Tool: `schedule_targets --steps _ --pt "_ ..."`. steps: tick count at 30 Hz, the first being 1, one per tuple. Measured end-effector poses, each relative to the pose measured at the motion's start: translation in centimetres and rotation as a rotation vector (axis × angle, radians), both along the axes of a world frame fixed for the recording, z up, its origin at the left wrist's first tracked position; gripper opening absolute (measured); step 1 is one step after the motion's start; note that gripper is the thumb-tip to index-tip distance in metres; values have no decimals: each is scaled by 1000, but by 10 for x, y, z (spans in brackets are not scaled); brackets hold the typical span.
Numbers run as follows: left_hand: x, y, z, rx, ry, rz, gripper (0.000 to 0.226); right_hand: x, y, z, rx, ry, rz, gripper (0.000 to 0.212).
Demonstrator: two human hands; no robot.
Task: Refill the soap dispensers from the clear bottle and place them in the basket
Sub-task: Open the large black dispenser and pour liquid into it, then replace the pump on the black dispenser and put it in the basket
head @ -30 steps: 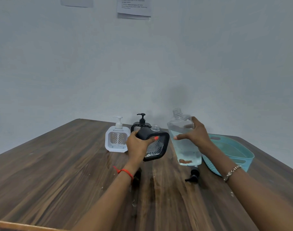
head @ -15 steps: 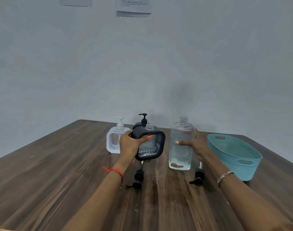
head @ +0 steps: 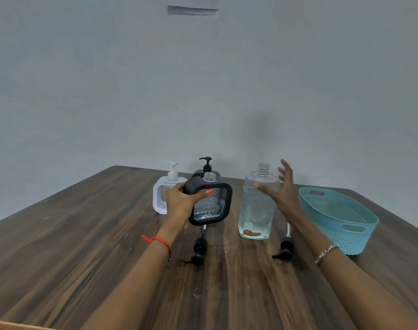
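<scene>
My left hand (head: 180, 206) grips a black-framed soap dispenser (head: 211, 202) with a clear ribbed body, held upright above the table, its neck uncapped. The clear bottle (head: 256, 206) stands upright on the table to its right, uncapped, partly filled with pale liquid. My right hand (head: 280, 194) hovers just right of the bottle with fingers spread, not touching it. A white dispenser (head: 164, 194) and a second black dispenser (head: 206, 166) stand behind with pumps on. The turquoise basket (head: 355, 228) sits at the right.
Two loose black pump heads lie on the wooden table (head: 84, 246): one (head: 199, 248) below the held dispenser, another (head: 285, 248) near my right forearm. A pale wall runs behind the table, with paper sheets (head: 192, 5) pinned high up.
My right hand set the clear bottle upright on the table and let go, opening its fingers. My left hand kept hold of the black dispenser and tipped it more upright.
</scene>
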State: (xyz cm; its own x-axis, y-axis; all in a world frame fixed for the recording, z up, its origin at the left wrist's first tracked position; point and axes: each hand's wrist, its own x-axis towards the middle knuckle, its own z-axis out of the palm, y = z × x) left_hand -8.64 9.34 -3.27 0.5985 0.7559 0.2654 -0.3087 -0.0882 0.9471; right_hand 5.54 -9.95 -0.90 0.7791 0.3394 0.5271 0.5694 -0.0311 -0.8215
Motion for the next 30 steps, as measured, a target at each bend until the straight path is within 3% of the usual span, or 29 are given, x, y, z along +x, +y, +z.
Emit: schedule_targets --steps 3,5,9,11,14,17,20,24,27,30 --pt "-3 1 2 16 -8 17 50 -38 6 -9 136 -538 -216 43" --pt "-4 2 4 17 -13 31 51 -64 13 -26 -73 -801 -106 21" --pt "-7 3 8 42 -15 57 53 -88 33 -62 -771 -846 332 52" --pt "-10 2 8 55 -16 67 53 -94 45 -67 -937 -869 360 59" --pt "-15 3 7 58 -7 61 55 -99 56 -66 -1025 -862 348 52" --pt "-17 5 8 62 3 66 57 -93 54 -63 -944 -846 390 44" --pt "-19 7 10 50 -3 83 51 -89 42 -46 -703 -716 437 37" --pt "-22 7 15 42 -19 88 37 -86 22 6 -337 -476 202 24" --pt "-24 4 18 43 -24 65 42 -76 14 47 -72 -357 41 21" --pt "-25 -3 19 60 -11 31 49 -70 10 88 197 -286 25 13"
